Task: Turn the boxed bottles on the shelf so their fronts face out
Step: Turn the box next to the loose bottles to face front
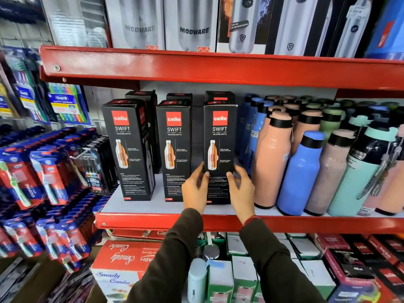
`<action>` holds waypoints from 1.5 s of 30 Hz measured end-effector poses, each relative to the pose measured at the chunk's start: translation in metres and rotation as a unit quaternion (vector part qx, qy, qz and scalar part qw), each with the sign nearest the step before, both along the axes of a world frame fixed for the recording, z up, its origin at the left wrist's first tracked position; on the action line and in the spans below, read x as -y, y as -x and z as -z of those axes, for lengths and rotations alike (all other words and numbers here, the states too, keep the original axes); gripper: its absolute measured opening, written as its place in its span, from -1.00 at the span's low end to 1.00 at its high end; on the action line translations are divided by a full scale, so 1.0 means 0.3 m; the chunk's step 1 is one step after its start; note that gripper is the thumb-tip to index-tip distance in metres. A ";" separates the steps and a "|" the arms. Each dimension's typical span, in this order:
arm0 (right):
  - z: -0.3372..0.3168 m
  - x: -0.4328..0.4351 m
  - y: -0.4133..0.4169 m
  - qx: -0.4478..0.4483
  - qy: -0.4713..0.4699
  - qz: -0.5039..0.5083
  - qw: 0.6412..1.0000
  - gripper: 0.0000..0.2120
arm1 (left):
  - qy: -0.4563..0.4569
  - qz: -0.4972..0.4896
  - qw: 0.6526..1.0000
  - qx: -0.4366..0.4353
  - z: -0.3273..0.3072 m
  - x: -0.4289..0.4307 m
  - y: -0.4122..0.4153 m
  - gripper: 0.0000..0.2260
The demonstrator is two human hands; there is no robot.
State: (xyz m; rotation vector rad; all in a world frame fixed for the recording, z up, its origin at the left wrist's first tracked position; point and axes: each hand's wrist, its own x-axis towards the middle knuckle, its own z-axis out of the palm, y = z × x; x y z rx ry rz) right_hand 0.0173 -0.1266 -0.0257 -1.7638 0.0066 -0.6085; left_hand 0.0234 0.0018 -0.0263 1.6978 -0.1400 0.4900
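Three black Cello Swift bottle boxes stand upright in a front row on the middle shelf (140,207), printed fronts facing out: the left box (129,149), the middle box (173,147) and the right box (219,138). My left hand (194,189) grips the right box's lower left edge, thumb on its front. My right hand (241,189) grips its lower right edge the same way. More black boxes (143,96) stand in a back row, mostly hidden.
Loose pink, blue, green and mint bottles (301,169) crowd the shelf right of the boxes. Toothbrush packs (43,173) hang at left. A red shelf lip (196,68) overhangs above with Modware boxes (192,25). Cartons fill the shelf below (122,259).
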 end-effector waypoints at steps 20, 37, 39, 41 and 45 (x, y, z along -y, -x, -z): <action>-0.028 0.027 0.057 0.017 0.030 -0.009 0.999 -0.26 | 0.146 0.074 0.986 0.041 -0.013 0.013 0.099 -0.73; -0.056 0.081 0.030 -0.039 0.044 -0.142 0.988 -0.11 | 0.030 0.099 0.995 0.005 -0.001 -0.030 0.011 -0.71; -0.056 0.082 0.023 -0.040 0.047 -0.143 0.988 -0.14 | 0.034 0.092 0.995 0.013 0.003 -0.023 0.013 -0.70; -0.059 0.087 0.011 -0.041 0.050 -0.139 0.988 -0.20 | 0.032 0.083 0.996 0.024 0.012 -0.014 0.016 -0.70; -0.062 0.089 -0.006 -0.039 0.075 -0.136 0.987 -0.27 | 0.028 0.063 0.997 0.042 0.015 0.006 0.019 -0.71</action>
